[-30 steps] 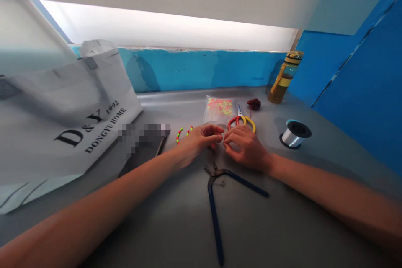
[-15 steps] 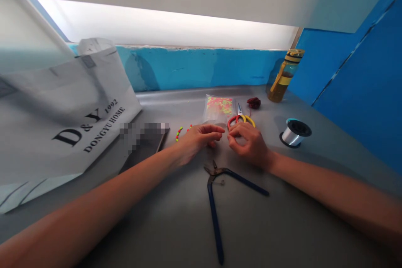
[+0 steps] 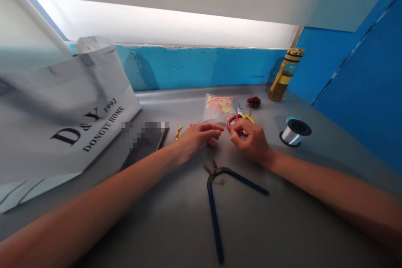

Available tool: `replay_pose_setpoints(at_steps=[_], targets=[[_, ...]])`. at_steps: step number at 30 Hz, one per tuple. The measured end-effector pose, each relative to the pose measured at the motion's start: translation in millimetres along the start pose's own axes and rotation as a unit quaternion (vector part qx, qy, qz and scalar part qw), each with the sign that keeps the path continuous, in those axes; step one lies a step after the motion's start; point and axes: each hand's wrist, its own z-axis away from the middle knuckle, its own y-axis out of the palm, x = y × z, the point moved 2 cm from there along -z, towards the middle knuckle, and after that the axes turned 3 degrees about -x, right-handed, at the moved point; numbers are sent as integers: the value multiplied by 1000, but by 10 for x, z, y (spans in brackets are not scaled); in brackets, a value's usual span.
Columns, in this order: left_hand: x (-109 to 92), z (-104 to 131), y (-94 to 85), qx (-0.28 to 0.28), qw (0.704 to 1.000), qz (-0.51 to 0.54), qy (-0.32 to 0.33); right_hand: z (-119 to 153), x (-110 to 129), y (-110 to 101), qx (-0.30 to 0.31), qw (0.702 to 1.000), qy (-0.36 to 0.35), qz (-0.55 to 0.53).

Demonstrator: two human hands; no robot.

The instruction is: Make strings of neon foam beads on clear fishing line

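Note:
Above the middle of the table, my left hand (image 3: 201, 138) has its thumb and index finger pressed together in a pinch; whatever lies between them is too small to make out. Just to its right, my right hand (image 3: 251, 142) pinches too, fingers curled, and its grip hides what is there. A small gap separates the fingertips. Partly behind my left hand shows a strand of red and green beads (image 3: 179, 132). Scissors (image 3: 234, 122) with red and yellow handles lie behind my right hand. Closer to me, pliers (image 3: 216, 171) with blue handles rest spread apart.
A clear bag of pink and yellow beads (image 3: 220, 105) lies farther back, near a dark red bundle of thread (image 3: 253, 102). At right are a spool of clear line (image 3: 293, 133) and a bottle (image 3: 284, 77). A large white bag (image 3: 63, 121) and a dark flat object (image 3: 144, 144) occupy the left.
My right hand has shifted slightly right, widening the gap to my left fingertips. My left hand stays nearly in place, and the tools have not moved.

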Motion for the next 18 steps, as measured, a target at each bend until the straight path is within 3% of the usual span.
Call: replay_pose_setpoints(at_steps=[18], targets=[[-18,9,24,32,999,9,12,1,22,-6,6,1000,-6,0]])
